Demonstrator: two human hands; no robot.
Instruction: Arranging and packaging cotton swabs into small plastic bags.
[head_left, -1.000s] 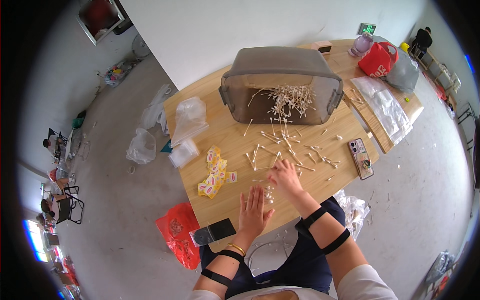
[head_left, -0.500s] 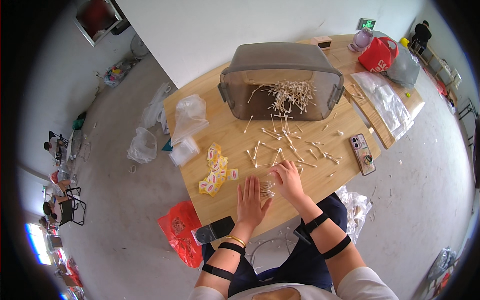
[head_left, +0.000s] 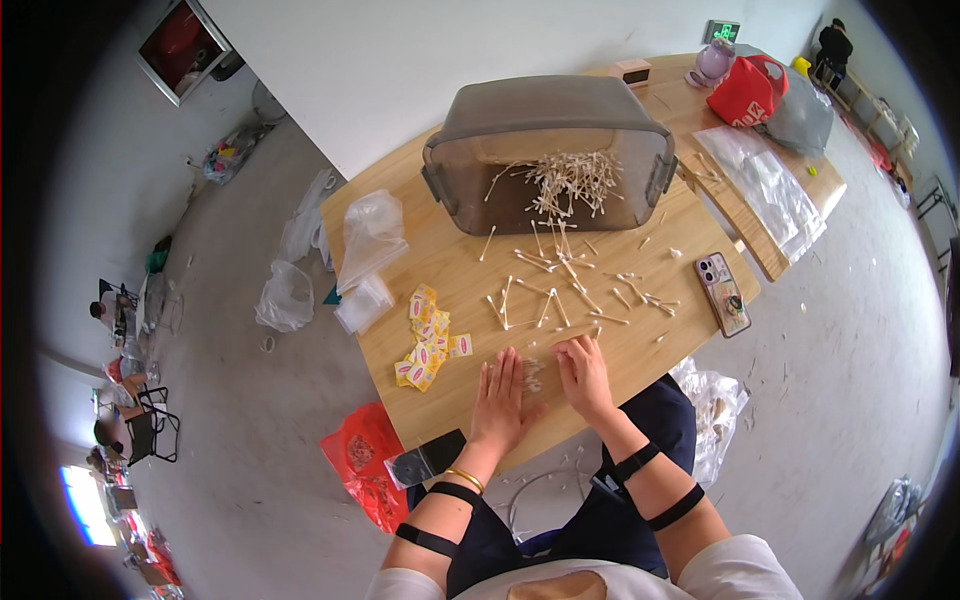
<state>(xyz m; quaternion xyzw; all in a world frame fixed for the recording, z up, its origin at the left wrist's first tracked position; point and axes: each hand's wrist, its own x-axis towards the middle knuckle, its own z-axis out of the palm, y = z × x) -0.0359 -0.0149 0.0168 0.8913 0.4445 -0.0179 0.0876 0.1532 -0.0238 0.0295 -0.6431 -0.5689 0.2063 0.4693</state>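
My left hand [head_left: 500,405] lies flat on the wooden table, fingers stretched out, its thumb side against a small bundle of cotton swabs [head_left: 533,376]. On the bundle's other side is my right hand [head_left: 586,382], its fingers bent and drawn together; whether anything is between them is hidden. One loose swab [head_left: 598,333] lies right by its fingertips. More white-tipped swabs [head_left: 560,298] are scattered just beyond both hands. Behind them a grey translucent bin [head_left: 545,108] rests on its side, its opening toward me, with a heap of swabs [head_left: 580,180] inside.
Left of my left hand is a pile of yellow-and-white paper packets [head_left: 424,345], with clear plastic bags [head_left: 372,228] beyond. A phone [head_left: 722,293] lies at the right edge, a dark flat pouch [head_left: 428,458] at the front left. A red bag [head_left: 748,92] stands far right.
My right hand has drawn back a little to the right and its fingers have curled in. My left hand stays flat beside the bundle. The whole view has shifted slightly.
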